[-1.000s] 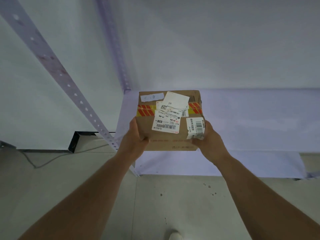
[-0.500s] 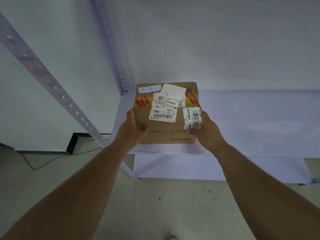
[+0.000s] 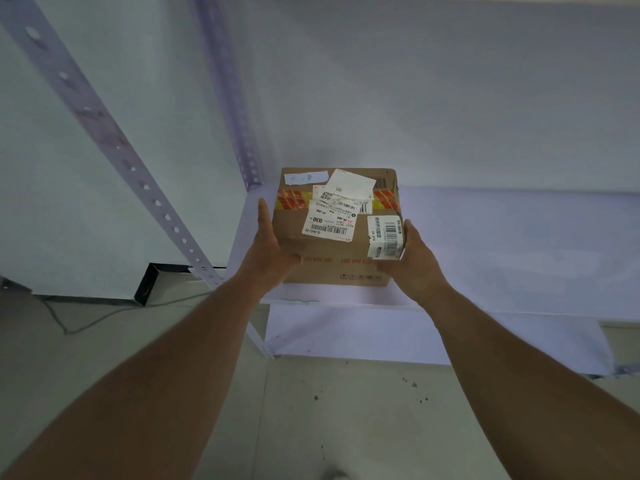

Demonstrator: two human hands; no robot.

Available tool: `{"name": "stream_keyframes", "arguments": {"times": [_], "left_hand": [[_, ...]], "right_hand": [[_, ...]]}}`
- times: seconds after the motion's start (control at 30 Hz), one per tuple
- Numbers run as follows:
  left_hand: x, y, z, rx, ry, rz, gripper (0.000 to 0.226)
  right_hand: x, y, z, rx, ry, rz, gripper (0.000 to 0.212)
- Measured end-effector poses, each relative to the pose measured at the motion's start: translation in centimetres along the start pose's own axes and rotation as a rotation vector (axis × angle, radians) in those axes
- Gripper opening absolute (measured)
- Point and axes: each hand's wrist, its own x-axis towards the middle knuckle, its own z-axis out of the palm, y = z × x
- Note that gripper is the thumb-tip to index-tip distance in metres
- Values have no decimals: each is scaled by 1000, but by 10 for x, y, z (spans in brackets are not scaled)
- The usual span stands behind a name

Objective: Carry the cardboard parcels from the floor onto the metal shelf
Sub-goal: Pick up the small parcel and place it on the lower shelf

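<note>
The brown cardboard parcel with white labels (image 3: 337,226) sits on the near left corner of the pale metal shelf (image 3: 502,251), just beside the holed post. It lies between your hands. Your left hand (image 3: 268,247) is flat and open on its left side, fingers straight. Your right hand (image 3: 414,263) cups its near right corner. Both hands are equally near, so I think you can let go now.

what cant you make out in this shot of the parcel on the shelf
Head view only:
- Parcel far side and underside: hidden by the box itself.
- Label print: too small.
- Right hand fingers: behind the box.
- Metal shelf right end: cut off by the frame edge.
</note>
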Motion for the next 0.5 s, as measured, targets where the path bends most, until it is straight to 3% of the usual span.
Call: {"name": "stream_keyframes", "arguments": {"times": [0.13, 0.3, 0.4, 0.5], "left_hand": [[-24, -3, -4, 7, 35, 21, 115], [-75, -15, -19, -62, 94, -34, 91], [-114, -22, -32, -250, 130, -92, 75], [-160, -35, -48, -367, 232, -161, 54]], "right_hand": [[-22, -8, -4, -40, 42, 37, 66], [-66, -19, 4, -200, 155, -38, 70], [-101, -33, 18, -251, 189, -66, 60], [-136, -51, 42, -130, 108, -50, 38]]}}
